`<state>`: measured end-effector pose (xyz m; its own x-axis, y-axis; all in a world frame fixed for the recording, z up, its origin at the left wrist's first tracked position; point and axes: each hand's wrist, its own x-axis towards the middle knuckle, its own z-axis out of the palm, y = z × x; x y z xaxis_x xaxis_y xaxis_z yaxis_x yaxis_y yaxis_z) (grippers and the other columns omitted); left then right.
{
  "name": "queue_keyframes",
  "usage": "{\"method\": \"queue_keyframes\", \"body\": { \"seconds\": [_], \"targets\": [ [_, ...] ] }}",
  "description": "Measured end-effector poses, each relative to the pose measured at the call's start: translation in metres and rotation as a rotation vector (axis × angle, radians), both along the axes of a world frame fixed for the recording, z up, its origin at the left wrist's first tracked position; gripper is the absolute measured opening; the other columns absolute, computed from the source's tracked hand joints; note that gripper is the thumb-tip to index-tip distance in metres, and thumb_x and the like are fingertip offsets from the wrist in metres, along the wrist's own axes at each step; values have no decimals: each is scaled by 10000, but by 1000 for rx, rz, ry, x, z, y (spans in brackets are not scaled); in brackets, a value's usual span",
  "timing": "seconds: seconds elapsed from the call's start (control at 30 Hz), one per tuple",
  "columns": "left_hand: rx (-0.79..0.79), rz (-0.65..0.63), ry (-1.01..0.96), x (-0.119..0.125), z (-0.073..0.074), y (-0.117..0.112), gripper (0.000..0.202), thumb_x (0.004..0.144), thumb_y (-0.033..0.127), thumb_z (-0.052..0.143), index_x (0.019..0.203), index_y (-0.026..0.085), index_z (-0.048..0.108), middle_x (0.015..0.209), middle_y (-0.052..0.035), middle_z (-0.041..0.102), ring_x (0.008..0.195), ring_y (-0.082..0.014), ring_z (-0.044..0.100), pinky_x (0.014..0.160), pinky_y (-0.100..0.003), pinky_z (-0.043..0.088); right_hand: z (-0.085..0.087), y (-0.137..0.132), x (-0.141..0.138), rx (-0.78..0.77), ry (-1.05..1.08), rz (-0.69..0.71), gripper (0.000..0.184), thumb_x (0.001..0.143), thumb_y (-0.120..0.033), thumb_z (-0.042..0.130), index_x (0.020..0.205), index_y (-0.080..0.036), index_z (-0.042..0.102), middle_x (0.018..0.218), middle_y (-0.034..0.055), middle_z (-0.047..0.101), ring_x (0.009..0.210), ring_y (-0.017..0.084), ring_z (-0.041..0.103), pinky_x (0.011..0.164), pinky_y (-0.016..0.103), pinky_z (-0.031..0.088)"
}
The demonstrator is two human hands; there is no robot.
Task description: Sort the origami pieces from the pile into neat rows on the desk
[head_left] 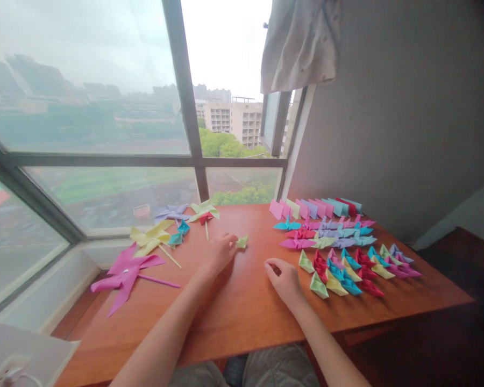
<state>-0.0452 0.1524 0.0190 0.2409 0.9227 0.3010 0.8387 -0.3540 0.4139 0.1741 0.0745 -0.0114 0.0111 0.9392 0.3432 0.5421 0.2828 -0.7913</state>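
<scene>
My left hand (225,251) is over the middle of the wooden table, its fingers bent and pinched at the near edge of a small light-green folded paper (242,242). The exact fold of that paper is too small to make out. To its right, my right hand (284,278) rests low over the table with thumb and forefinger curled into a ring, and nothing shows inside. Just beyond the right hand stand rows of folded paper boats (335,273) in green, red, blue and yellow.
Paper pinwheels on sticks, including a magenta one (125,274) and a yellow one (150,237), lie at the left with small teal folded pieces (179,234). Paper cranes (326,232) and standing folded cards (314,208) line the back right. A window and grey wall border the table (242,317).
</scene>
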Motion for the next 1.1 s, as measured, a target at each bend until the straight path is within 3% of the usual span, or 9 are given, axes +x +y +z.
{"method": "queue_keyframes", "body": {
  "seconds": [0.2, 0.33, 0.43, 0.6, 0.77, 0.97, 1.1],
  "targets": [
    [-15, -227, -62, 1, 5, -36, 216, 828, 89, 529, 856, 217, 701, 842, -14, 685, 713, -134, 623, 679, -213, 445, 0, -1, 0, -17, 64, 13, 265, 878, -350, 537, 1000, -176, 695, 817, 48, 722, 690, 179, 653, 665, 273, 517],
    [-29, -291, -96, 5, 5, -57, 208, 813, 92, 544, 841, 223, 703, 816, -5, 684, 695, -130, 624, 659, -204, 454, 0, -2, -1, -6, 54, 61, 279, 880, -357, 544, 1018, -170, 697, 820, 52, 719, 652, 166, 632, 646, 269, 514],
    [-29, -287, -125, 6, 2, -62, 210, 819, 93, 536, 852, 214, 705, 819, -15, 690, 676, -129, 618, 638, -202, 457, 1, -2, -2, 12, 30, 100, 258, 894, -353, 529, 913, -175, 716, 863, 69, 727, 691, 172, 642, 651, 270, 512],
    [-27, -261, -152, 3, -6, -64, 212, 844, 99, 516, 864, 202, 700, 864, -42, 700, 712, -141, 625, 664, -214, 475, 3, -4, -4, 17, 2, 104, 254, 894, -364, 550, 948, -179, 716, 861, 63, 730, 683, 162, 647, 650, 260, 512],
    [-33, -260, -149, 4, -10, -69, 221, 885, 144, 496, 897, 221, 703, 919, -44, 703, 781, -151, 644, 716, -225, 490, 5, -8, -5, 64, -83, 142, 249, 921, -332, 520, 867, -195, 720, 812, 44, 721, 676, 158, 635, 648, 258, 489],
    [-21, -181, -146, 3, -11, -69, 318, 896, 138, 464, 1125, 244, 659, 1009, -51, 712, 784, -153, 658, 746, -250, 511, 11, -12, -7, 105, -107, 99, 283, 946, -352, 488, 851, -196, 704, 752, 38, 692, 650, 157, 610, 641, 255, 466],
    [-25, -160, -132, -2, -10, -67, 311, 897, 147, 471, 1133, 238, 652, 981, -47, 719, 752, -157, 663, 724, -251, 519, 20, -24, -4, 135, -63, 40, 288, 954, -332, 473, 836, -188, 693, 748, 41, 688, 646, 151, 609, 630, 242, 468]
  ]
}}
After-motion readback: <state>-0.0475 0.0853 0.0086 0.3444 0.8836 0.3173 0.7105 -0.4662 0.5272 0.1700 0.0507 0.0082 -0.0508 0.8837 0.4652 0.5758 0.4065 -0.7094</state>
